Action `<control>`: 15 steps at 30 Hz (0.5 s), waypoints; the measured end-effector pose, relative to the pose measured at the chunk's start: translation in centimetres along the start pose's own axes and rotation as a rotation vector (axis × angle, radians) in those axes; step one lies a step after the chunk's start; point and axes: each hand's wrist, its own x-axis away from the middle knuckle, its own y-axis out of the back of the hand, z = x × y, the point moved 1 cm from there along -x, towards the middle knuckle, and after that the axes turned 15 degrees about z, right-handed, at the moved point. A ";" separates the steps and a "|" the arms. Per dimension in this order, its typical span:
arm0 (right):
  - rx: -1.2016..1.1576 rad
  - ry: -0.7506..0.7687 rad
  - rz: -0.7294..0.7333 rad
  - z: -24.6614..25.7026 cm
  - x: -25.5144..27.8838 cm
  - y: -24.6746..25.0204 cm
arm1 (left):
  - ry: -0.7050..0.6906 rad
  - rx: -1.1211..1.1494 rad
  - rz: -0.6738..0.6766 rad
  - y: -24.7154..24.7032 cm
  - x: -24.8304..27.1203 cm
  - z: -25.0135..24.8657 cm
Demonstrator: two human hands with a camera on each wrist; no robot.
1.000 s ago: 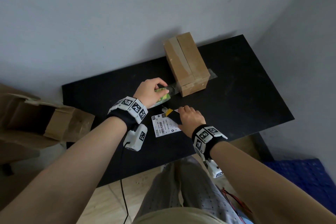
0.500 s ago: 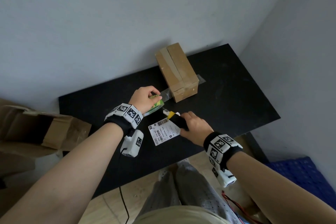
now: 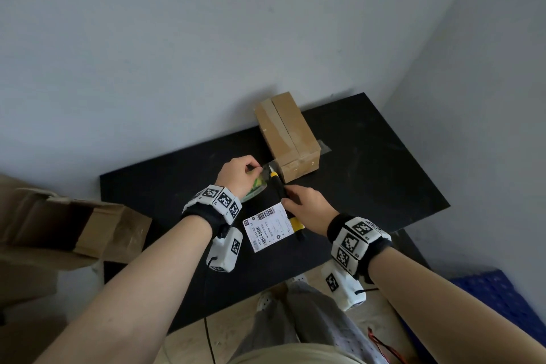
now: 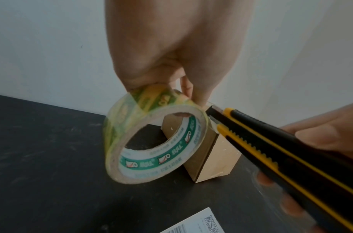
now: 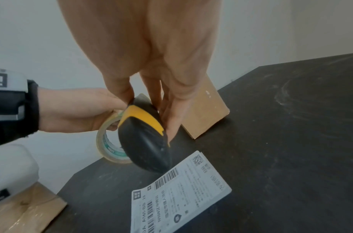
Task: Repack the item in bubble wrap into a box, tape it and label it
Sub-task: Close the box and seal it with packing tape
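A closed brown cardboard box (image 3: 288,136) with tape along its top stands at the back of the black table (image 3: 369,180). My left hand (image 3: 239,176) grips a roll of clear tape (image 4: 151,135) just in front of the box's near end. A strip of tape (image 3: 269,167) runs from the roll to the box. My right hand (image 3: 307,207) holds a black and yellow utility knife (image 4: 271,141), its tip at the tape between roll and box. A white shipping label (image 3: 269,229) lies flat on the table under my hands.
An open, empty-looking cardboard carton (image 3: 68,224) sits off the table's left edge. Grey walls close the table in at the back and right. A blue mat (image 3: 502,304) lies on the floor at the right. My legs are below the table's front edge.
My right hand picked the knife up from beside the label and brought its tip forward to the tape strip. The left hand has kept hold of the roll.
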 end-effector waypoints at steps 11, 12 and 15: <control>0.007 -0.103 0.086 0.1 -0.1 0.4 | 0.006 -0.123 -0.015 -0.7 0.0 0.1; 0.005 -0.112 0.086 0.1 -0.1 0.4 | 0.007 -0.131 -0.017 -0.7 0.1 0.1; 0.010 -0.130 0.077 0.0 -0.3 0.5 | 0.011 -0.147 -0.031 -0.9 0.2 0.0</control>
